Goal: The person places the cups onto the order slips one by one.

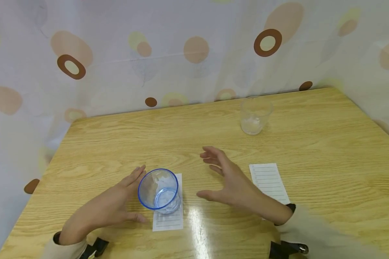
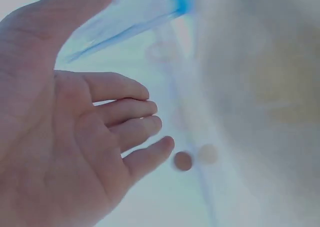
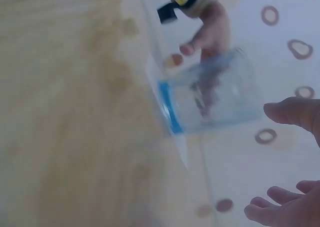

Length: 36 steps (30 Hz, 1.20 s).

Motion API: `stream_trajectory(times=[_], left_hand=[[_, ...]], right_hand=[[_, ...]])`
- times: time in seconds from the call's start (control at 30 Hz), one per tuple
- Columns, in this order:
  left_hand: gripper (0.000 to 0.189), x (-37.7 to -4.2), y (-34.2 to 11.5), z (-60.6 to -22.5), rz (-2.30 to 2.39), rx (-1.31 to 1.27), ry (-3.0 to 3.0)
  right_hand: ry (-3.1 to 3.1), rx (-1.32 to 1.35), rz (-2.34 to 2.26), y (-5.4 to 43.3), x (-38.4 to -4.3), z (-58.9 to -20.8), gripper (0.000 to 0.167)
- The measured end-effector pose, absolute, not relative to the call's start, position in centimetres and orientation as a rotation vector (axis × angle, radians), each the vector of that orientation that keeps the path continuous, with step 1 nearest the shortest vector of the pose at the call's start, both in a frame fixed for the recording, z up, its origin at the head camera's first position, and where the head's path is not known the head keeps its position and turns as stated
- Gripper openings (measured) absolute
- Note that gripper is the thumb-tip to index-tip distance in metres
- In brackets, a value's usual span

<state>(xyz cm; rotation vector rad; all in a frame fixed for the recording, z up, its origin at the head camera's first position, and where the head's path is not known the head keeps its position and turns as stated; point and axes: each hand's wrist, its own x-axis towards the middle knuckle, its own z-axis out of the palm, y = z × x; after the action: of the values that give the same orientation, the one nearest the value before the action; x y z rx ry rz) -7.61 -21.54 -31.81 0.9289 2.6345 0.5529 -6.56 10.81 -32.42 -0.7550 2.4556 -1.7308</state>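
Fingers [image 1: 218,152] relaxed, pinching nothing, on both sides of your blue-rimmed glass [image 1: 161,191].
It stands on a slip of paper [image 1: 168,225] on the surface [image 1: 123,144], lower middle of the frame; your left hand [image 1: 111,205] is just beside it, contact unclear, and your right hand [image 1: 236,183] sits apart, further right. For a steady hold, best bring both palms in evenly, low on its sides rather than the rim, and press gently so the paper does not slide.
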Motion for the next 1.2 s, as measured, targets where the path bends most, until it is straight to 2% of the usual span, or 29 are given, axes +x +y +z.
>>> stream_trajectory(times=[0.13,0.27,0.53,0.7,0.83,1.2], left_hand=[[0.116,-7.7,-22.0,-29.4,0.582,0.927,2.668],[0.110,-7.7,-21.6,-28.0,0.648,1.026,2.740],[0.103,-6.1,-15.9,-27.5,0.911,1.230,2.836],[0.096,-4.0,-11.1,-28.8,1.000,1.285,2.714],[0.092,-2.9,-7.4,-30.7,0.855,1.222,2.601],[0.081,-4.6,-1.1,-33.0,0.494,1.291,2.495]], right_hand=[[2.528,-0.697,-1.767,14.2,-7.1,-30.9,0.086],[2.661,-0.661,-1.797,17.2,-7.9,-29.5,0.080],[2.930,-0.448,-1.717,21.4,-9.4,-28.1,0.081],[2.955,-0.276,-1.715,23.1,-11.2,-28.6,0.077],[2.929,-0.139,-1.681,24.2,-12.9,-29.6,0.083],[2.794,0.005,-1.722,25.4,-15.9,-32.1,0.097]])
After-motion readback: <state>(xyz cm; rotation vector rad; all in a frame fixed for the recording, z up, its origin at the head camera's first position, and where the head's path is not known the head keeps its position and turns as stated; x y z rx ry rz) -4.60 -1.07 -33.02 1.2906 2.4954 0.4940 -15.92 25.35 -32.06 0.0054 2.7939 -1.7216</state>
